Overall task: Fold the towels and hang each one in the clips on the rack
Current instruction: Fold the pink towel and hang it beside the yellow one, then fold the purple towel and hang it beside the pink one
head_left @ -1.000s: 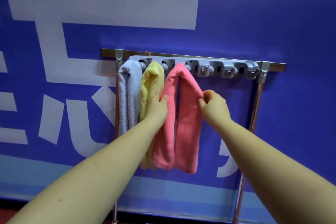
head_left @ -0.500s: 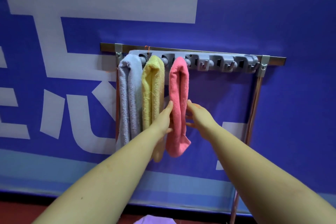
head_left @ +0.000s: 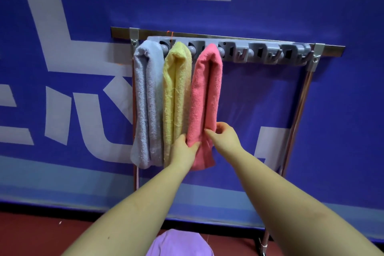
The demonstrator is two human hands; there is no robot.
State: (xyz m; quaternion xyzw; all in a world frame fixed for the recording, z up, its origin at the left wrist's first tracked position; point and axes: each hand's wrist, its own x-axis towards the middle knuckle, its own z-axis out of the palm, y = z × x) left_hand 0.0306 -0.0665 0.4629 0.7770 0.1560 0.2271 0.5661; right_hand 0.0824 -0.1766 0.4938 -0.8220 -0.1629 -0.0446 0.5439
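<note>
A grey clip rack (head_left: 266, 52) is fixed to a metal rail on a stand. Three folded towels hang side by side from its left clips: a pale grey towel (head_left: 148, 100), a yellow towel (head_left: 176, 93) and a pink towel (head_left: 204, 97). My left hand (head_left: 184, 148) grips the pink towel's lower left edge, thumb on the front. My right hand (head_left: 223, 138) pinches the towel's lower right fold between thumb and fingers. The clips to the right of the pink towel hold nothing.
A purple towel (head_left: 179, 244) lies low at the bottom edge of view. The stand's right metal post (head_left: 295, 127) runs down to a foot on the red floor. A blue banner with white lettering fills the background.
The pink towel was spread wide between my hands, then closed into a narrow fold hanging from its clip. Both hands slid down it to its lower part.
</note>
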